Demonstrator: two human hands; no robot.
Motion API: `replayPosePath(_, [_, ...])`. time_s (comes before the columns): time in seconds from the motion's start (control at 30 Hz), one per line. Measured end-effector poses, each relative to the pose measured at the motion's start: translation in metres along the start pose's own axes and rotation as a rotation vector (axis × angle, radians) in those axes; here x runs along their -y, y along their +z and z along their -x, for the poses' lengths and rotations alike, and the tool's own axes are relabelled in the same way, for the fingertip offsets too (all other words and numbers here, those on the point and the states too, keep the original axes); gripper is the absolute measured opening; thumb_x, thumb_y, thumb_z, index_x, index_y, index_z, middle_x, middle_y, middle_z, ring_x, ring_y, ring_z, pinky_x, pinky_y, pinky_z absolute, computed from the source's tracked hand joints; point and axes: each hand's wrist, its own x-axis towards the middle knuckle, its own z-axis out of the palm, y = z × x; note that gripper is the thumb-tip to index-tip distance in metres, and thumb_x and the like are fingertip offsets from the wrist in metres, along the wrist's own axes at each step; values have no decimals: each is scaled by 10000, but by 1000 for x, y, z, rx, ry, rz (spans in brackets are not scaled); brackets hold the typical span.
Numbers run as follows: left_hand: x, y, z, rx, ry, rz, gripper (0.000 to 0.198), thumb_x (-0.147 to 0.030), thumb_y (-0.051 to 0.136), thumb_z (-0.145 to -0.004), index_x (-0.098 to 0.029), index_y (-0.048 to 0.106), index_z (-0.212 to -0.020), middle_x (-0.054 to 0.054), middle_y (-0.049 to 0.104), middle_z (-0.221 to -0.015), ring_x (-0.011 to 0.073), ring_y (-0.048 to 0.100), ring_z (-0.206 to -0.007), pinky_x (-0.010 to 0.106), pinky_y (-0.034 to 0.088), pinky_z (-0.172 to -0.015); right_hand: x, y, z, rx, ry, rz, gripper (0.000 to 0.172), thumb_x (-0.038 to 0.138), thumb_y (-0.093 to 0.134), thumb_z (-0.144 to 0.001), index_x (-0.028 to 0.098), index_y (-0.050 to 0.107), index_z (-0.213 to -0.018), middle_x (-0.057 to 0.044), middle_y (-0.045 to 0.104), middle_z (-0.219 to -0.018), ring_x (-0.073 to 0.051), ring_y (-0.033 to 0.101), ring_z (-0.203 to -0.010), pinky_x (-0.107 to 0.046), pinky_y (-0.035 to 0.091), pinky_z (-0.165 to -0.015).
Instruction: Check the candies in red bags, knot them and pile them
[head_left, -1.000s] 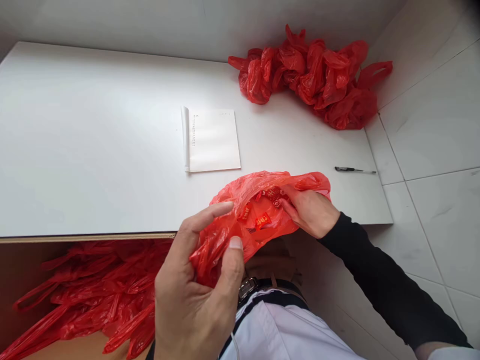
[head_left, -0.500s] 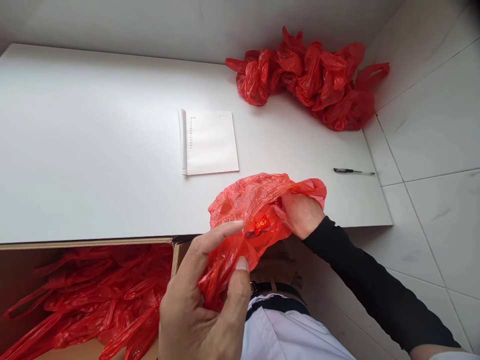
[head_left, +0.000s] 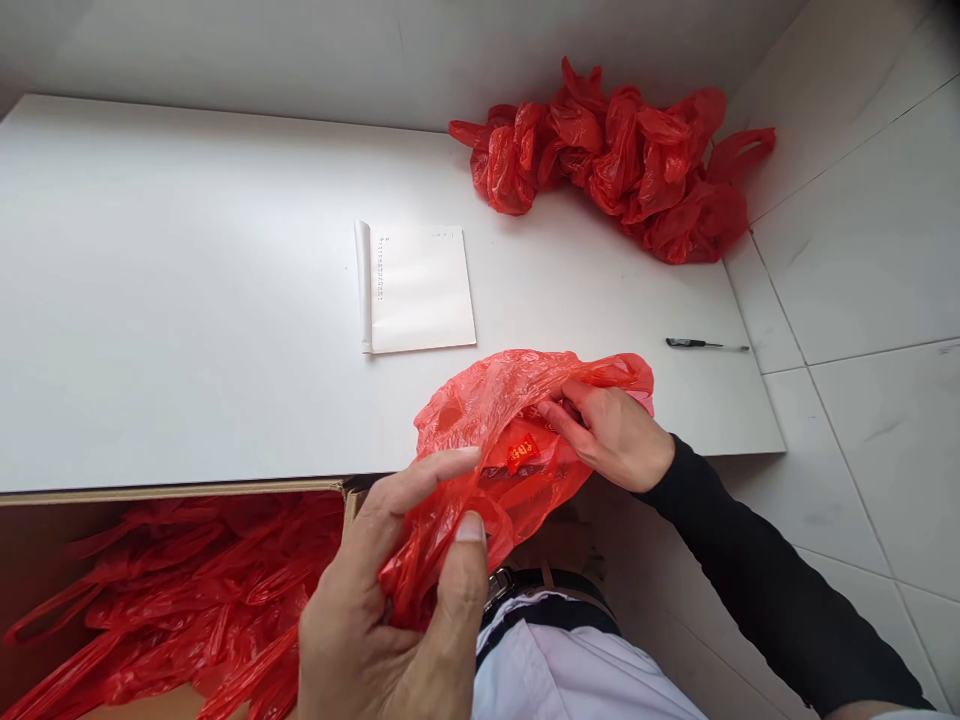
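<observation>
A thin red plastic bag lies opened at the table's front edge, its lower part hanging over. My left hand grips the bag's near side with its curled lower fingers, while thumb and index finger stand apart. Inside the bag shows a small red wrapped piece with gold lettering, which looks like a candy. My right hand is at the bag's right side, its fingertips partly inside the mouth. Those fingers are bent and close together, with thin red film over the tips; what they hold, if anything, is hidden.
Filled red bags are heaped at the table's back right. An open notebook with handwriting lies mid-table, and a pen near the right edge. At lower left a cardboard box holds many red bags. A tiled wall bounds the right.
My right hand has drawn back a little to the right, so more of it shows outside the bag. My left hand has shifted slightly left with its grip kept.
</observation>
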Motion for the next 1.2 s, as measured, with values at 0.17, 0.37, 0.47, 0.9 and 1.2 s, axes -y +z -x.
replayPosePath(0.17, [-2,1,1,-32,24,-26,171,-291,645,-915,-367,721,-1048,-67,723,-1014,119,668,-969,187,510,-839,2,-13,10,-32,-11,42,244,303,434,-1016,189,649,-1030,1,623,-674,-172,554,-572,-283,329,-582])
replayPosePath(0.37, [-2,1,0,-56,88,-71,177,-257,637,-919,-340,727,-1048,-57,721,-972,126,679,-939,188,530,-813,1,-16,21,-85,11,162,367,286,368,-1030,155,580,-1300,-51,699,-769,-232,656,-639,-315,414,-621])
replayPosePath(0.47, [-4,1,-1,-97,105,-73,188,-262,647,-915,-324,730,-1072,-52,722,-984,131,693,-929,186,558,-844,3,-18,26,-111,38,194,357,275,370,-1020,135,586,-1268,-23,638,-637,-236,608,-531,-326,396,-542])
replayPosePath(0.9, [-7,-7,-5,-150,20,20,517,-273,721,-878,-398,603,-1366,-55,675,-1253,117,714,-963,123,583,-854,-1,-51,43,-726,-87,281,671,434,661,-923,306,386,-1522,-142,533,-1418,-403,476,-1309,-614,399,-1072])
replayPosePath(1.2, [-18,-3,-1,-190,-81,2,361,-379,647,-931,-367,673,-1291,-36,751,-1032,145,727,-856,187,622,-792,-8,-58,42,-677,-54,244,429,366,601,-948,237,596,-1357,-104,654,-1180,-285,605,-1067,-454,494,-962])
